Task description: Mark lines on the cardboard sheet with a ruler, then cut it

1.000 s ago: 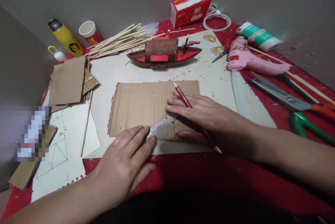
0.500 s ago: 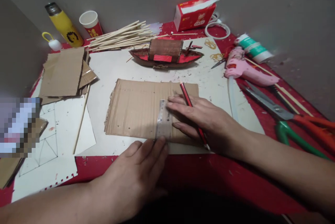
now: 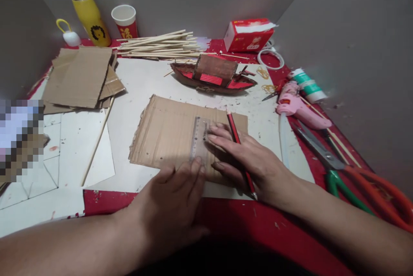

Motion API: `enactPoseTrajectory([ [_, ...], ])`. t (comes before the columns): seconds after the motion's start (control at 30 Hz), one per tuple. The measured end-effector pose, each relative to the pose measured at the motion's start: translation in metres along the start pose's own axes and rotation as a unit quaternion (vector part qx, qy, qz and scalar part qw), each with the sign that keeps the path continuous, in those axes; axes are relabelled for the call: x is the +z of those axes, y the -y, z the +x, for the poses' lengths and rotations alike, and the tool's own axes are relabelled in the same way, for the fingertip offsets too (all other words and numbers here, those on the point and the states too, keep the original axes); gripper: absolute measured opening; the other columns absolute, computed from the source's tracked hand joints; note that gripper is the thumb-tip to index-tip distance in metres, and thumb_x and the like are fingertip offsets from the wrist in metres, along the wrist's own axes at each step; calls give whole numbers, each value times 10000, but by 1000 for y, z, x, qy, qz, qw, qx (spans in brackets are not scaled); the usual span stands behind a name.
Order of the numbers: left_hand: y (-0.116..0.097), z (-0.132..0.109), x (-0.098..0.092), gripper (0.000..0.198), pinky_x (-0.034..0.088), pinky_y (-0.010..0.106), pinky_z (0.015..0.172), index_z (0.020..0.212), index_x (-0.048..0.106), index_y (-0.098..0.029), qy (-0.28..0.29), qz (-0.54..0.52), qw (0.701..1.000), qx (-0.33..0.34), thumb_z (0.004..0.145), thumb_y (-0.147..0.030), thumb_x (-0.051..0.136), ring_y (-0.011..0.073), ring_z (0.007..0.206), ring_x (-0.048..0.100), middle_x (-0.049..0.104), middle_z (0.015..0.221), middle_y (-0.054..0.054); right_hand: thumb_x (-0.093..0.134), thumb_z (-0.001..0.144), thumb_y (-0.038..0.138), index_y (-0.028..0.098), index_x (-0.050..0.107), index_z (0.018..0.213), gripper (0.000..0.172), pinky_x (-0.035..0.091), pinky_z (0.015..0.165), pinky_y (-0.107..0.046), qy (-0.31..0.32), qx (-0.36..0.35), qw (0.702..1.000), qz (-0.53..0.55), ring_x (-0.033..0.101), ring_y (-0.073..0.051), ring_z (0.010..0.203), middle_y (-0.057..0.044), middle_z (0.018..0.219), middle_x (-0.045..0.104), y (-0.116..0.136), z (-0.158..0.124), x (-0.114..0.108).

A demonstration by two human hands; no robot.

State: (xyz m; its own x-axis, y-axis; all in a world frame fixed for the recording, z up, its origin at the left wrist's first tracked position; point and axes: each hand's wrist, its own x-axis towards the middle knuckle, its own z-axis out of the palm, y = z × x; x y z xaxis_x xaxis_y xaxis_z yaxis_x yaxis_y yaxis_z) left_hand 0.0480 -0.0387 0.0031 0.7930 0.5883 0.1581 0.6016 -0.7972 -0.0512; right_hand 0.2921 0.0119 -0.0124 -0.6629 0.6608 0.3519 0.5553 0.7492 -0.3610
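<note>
A flat piece of corrugated cardboard [image 3: 167, 125] lies in front of me, and a short clear ruler [image 3: 200, 132] rests across it from near to far. The fingertips of my left hand [image 3: 174, 203] hold down the ruler's near end at the cardboard's front edge, with the thumb apart from the fingers. My right hand [image 3: 248, 155] has a red and black pencil [image 3: 232, 125] tucked between its fingers, lead end pointing back toward me. Its other fingertips touch the ruler's right side. Beyond the cardboard stands a brown model boat [image 3: 214, 74] with red inside.
Cardboard pieces [image 3: 80, 78] are stacked at left near a drawing sheet [image 3: 74, 155] and a stick [image 3: 98, 140]. Wooden sticks [image 3: 158, 44], a bottle [image 3: 88, 18], a paper cup [image 3: 124, 16] and a tissue pack [image 3: 250, 35] line the back. A pink glue gun [image 3: 301, 110] and large scissors [image 3: 329, 155] lie right.
The camera view has turned and tilted a little. Relative to the cardboard, the ruler and both hands sit slightly further left. The right hand keeps the pencil.
</note>
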Motion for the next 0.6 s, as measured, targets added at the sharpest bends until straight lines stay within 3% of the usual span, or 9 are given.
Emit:
enactPoseTrajectory([
  [0.3, -4, -2, 2, 691, 349, 388, 971, 1327, 610, -66, -28, -29, 999, -7, 896, -604, 566, 275, 1179, 594, 635, 1376, 153, 524, 978, 174, 186, 470, 1419, 445, 483, 1094, -442, 43, -13, 999, -4, 516, -258, 1372, -190, 1435, 567, -1, 4, 0],
  [0.4, -14, -9, -5, 533, 392, 382, 925, 1184, 698, -88, -86, -16, 996, 19, 952, -539, 537, 261, 1097, 620, 731, 1225, 114, 547, 966, 171, 190, 468, 1426, 467, 475, 1101, -438, 37, -16, 999, 2, 502, -258, 1384, -188, 1429, 573, -1, 4, 0],
  [0.5, -25, -18, -13, 248, 425, 339, 833, 1052, 737, -191, -140, -18, 988, 68, 970, -364, 578, 197, 1002, 618, 771, 1122, 8, 566, 959, 177, 180, 469, 1430, 481, 466, 1107, -448, 40, -15, 999, 2, 501, -264, 1384, -195, 1427, 573, -1, 3, 0],
  [0.6, -29, -24, -18, 167, 442, 328, 744, 1022, 729, -228, -127, -22, 987, 95, 966, -269, 577, 174, 876, 640, 774, 1120, -21, 569, 958, 180, 196, 448, 1453, 511, 465, 1108, -462, 48, -8, 999, -4, 513, -265, 1373, -190, 1442, 563, 0, 3, 0],
])
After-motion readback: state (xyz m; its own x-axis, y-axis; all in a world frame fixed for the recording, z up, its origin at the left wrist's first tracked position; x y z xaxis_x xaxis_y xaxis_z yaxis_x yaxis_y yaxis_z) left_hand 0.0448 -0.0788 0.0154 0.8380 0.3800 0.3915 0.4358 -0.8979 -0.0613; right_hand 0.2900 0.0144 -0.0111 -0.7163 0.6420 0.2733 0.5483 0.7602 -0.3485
